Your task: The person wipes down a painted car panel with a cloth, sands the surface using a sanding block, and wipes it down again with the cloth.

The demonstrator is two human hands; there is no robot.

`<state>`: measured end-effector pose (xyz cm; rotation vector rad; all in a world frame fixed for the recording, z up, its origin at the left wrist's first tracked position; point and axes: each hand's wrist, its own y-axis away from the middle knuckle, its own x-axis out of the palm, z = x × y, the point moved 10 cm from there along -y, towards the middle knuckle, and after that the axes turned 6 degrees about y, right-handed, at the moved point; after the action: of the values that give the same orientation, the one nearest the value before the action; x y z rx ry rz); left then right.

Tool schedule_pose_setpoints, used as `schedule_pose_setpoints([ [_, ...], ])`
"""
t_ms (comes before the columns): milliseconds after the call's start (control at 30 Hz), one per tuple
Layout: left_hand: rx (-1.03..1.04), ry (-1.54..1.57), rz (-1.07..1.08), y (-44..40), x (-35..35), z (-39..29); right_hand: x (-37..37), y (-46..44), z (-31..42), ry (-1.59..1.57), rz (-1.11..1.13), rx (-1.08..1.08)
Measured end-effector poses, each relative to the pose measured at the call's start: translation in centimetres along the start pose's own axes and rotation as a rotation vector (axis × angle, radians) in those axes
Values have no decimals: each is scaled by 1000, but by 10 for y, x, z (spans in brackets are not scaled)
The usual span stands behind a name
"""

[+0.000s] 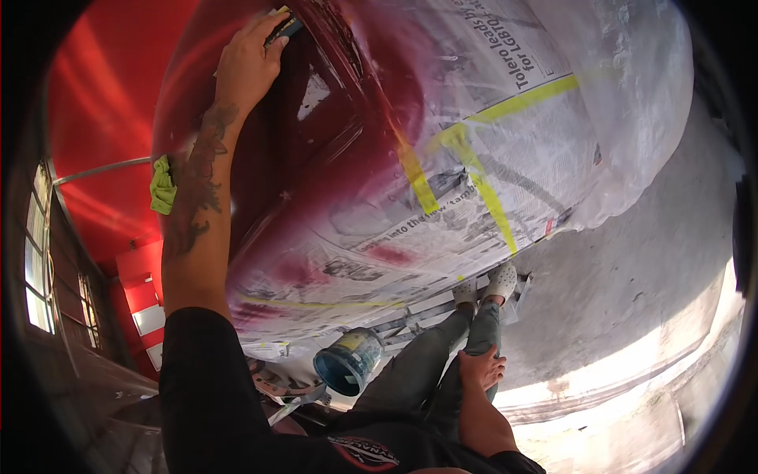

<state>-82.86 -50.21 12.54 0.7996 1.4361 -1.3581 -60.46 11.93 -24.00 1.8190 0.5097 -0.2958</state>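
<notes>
My left hand (251, 57), at the end of a tattooed forearm, is closed on a dark block (286, 28) with a yellowish edge, which looks like a sanding block. It presses the block against a glossy dark red car panel (272, 150), near a seam at the top of the view. Part of the block is hidden under my fingers. A pale patch (313, 96) shows on the panel to the right of that hand. My right hand (482, 368) rests on my knee, fingers loosely spread over the trouser leg and holding nothing.
Newspaper (505, 142) and yellow-green masking tape (493, 201) cover the neighbouring bodywork, with clear plastic sheeting (647, 95) beyond. A green cloth (163, 186) lies beside my left forearm. A blue bucket (347, 362) stands near my legs. Bright red panels (103, 103) fill the left.
</notes>
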Motion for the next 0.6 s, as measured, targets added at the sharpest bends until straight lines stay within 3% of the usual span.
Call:
schedule_pose_setpoints([
  [67, -95, 33, 28, 0, 4, 7, -1, -1, -3, 2, -2, -3],
  [167, -71, 69, 164, 25, -3, -42, -2, 0, 1, 1, 8, -7],
  [333, -104, 11, 92, 7, 1, 0, -4, -2, 0, 13, -2, -2],
  [600, -58, 2, 80, 7, 4, -6, 0, -2, -3, -1, 0, -13],
])
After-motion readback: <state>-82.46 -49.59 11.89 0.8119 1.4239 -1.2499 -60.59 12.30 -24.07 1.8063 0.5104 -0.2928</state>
